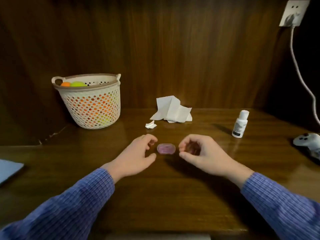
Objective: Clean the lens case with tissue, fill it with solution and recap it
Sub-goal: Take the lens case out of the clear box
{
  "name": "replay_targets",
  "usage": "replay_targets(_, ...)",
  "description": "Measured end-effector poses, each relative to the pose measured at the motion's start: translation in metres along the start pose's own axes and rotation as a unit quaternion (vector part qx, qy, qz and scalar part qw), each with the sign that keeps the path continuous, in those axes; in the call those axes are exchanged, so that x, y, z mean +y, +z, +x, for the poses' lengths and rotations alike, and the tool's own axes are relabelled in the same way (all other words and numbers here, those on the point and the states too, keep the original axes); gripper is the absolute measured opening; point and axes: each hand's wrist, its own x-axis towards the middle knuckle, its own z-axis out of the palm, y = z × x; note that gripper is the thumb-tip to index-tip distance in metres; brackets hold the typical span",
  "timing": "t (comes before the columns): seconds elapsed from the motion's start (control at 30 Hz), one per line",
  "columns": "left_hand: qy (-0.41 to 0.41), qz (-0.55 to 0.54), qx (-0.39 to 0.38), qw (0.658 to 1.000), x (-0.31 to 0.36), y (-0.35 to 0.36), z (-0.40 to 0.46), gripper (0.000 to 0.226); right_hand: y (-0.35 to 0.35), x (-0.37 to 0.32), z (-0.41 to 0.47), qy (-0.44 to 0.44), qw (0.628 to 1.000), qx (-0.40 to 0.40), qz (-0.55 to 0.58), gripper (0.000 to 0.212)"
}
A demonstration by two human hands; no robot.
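A small pink oval lens case (166,149) lies on the wooden table (166,187) between my two hands. To its left my left hand (136,156) rests with fingers loosely curled, fingertips a little apart from the case. On the case's right my right hand (199,153) hovers with thumb and fingers curved into a loose ring, and I see nothing held in it. A white solution bottle (239,123) stands upright and capped at the right. An unfolded white tissue (173,110) lies behind the case, with a small crumpled tissue piece (150,125) in front of it.
A perforated cream basket (90,104) with orange and green balls stands at the back left. At the right edge lies a white game controller (310,141), and a cable (301,75) hangs from a wall socket. A grey flat object (8,170) sits at the left edge.
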Motion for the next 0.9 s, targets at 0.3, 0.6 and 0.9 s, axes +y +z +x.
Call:
replay_targets(0.3, 0.043, 0.029, -0.019, 0.998, -0.007, 0.014, 0.027, 0.058, 0.028, 0.033, 0.043, -0.079, 0.980, -0.026, -0.179, 0.030)
replay_targets(0.6, 0.073, 0.019, -0.005, 0.997, -0.009, 0.016, 0.034, 0.025, 0.026, 0.031, 0.054, -0.123, 0.967, -0.041, -0.220, 0.030)
replay_targets(0.9, 0.058, -0.002, 0.008, 0.998, -0.005, 0.013, 0.032, 0.027, 0.035, 0.013, 0.052, -0.159, 0.926, -0.026, -0.340, 0.025)
